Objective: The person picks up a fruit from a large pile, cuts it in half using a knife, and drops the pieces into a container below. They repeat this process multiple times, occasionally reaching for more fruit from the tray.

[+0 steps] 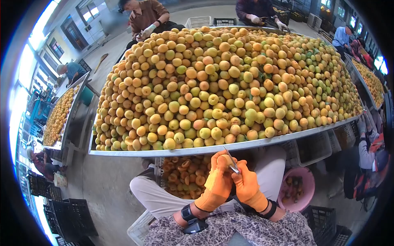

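In the head view, my left hand [216, 180], in an orange glove, is closed around a yellow apricot [226, 159] just in front of the table edge. My right hand [248, 187], gloved the same way, grips a small knife [234, 167]. Its blade points up and away from me, right beside the apricot. Beneath my hands and slightly left, a crate [159, 169] between my legs holds many split apricot halves [186, 174]. A large heap of whole apricots [221, 90] covers the metal-edged table [176, 153] ahead.
A pink basin [313, 184] with scraps stands to my right, near a pale crate [324, 148] and black crates [321, 221]. Co-workers [150, 16] sit across the table, and another person [371, 151] sits at the right. More apricot tables [61, 115] flank this one.
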### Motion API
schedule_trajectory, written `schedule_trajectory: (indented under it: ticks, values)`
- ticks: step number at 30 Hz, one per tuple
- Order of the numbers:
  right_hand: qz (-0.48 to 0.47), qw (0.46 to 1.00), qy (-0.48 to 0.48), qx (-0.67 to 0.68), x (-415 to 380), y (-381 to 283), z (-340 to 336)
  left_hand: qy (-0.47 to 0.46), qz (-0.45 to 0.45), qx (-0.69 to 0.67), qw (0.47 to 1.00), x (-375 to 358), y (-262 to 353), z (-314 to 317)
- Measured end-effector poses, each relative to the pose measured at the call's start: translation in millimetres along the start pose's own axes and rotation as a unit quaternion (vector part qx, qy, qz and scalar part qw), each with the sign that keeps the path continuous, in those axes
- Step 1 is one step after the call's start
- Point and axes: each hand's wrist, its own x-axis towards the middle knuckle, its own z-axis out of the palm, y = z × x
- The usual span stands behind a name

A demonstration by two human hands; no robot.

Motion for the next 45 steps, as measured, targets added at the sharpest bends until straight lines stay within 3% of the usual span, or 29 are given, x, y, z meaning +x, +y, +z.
schedule_trajectory:
  ticks: [2, 5, 7, 9, 11, 12, 13, 15, 16, 17, 18, 19, 20, 22, 23, 25, 33, 42, 45]
  values:
    - [0.01, 1.0, 0.007, -0.023, -4, 8, -1, 0.021, -0.033, 0.005, 0.999, 0, -3, 8]
    - [0.02, 0.999, 0.034, -0.016, -8, 21, 1, 0.0, 0.005, 0.031, 0.999, 0, -13, 16]
    - [-0.016, 0.995, 0.086, -0.043, -4, 26, 3, 0.03, 0.044, 0.111, 0.992, 4, -16, 20]
    - [-0.048, 0.989, 0.131, -0.041, -1, 30, -1, 0.021, 0.029, 0.197, 0.98, 13, -18, 17]
    - [0.08, 0.995, 0.048, 0.043, 4, 31, -24, -0.022, 0.058, 0.363, 0.93, 33, -17, 7]
    - [0.134, 0.981, 0.002, 0.138, 5, 37, -38, -0.047, 0.123, 0.431, 0.893, 45, -23, -7]
    - [0.213, 0.963, -0.011, 0.165, 4, 27, -56, -0.052, 0.125, 0.432, 0.892, 48, -22, -4]
    - [0.113, 0.957, 0.185, 0.194, -7, 60, -62, -0.081, 0.247, 0.351, 0.899, 62, -12, 7]
    - [0.11, 0.957, 0.187, 0.193, -7, 58, -69, -0.085, 0.228, 0.317, 0.917, 62, 0, 12]
    - [0.107, 0.984, 0.14, 0.018, -6, 53, -76, -0.102, 0.161, 0.285, 0.939, 56, 11, 22]
    - [0.099, 0.979, 0.09, -0.156, -6, 46, -81, -0.12, 0.114, 0.292, 0.942, 51, 18, 23]
    - [0.092, 0.979, 0.091, -0.155, -4, 35, -82, -0.138, 0.071, 0.3, 0.941, 51, 24, 24]
    - [0.093, 0.992, 0.087, -0.021, -8, 18, -81, -0.136, 0.077, 0.302, 0.941, 50, 26, 26]
    - [0.15, 0.966, 0.047, 0.205, -17, -22, -76, -0.175, -0.031, 0.016, 0.984, 42, 27, 25]
    - [0.151, 0.965, 0.047, 0.21, -18, -30, -72, -0.173, -0.032, 0.021, 0.984, 41, 27, 22]
    - [0.166, 0.954, -0.041, 0.247, -17, -38, -66, -0.191, -0.061, -0.075, 0.977, 39, 25, 17]
    - [0.156, 0.952, -0.067, 0.255, -17, -36, -41, -0.248, -0.037, -0.073, 0.965, 25, 33, 5]
    - [0.183, 0.931, -0.099, 0.301, -14, -42, -29, -0.208, -0.093, -0.2, 0.953, 17, 31, -6]
    - [0.209, 0.922, -0.098, 0.311, -18, -48, -22, -0.167, -0.075, -0.203, 0.962, 13, 30, -10]
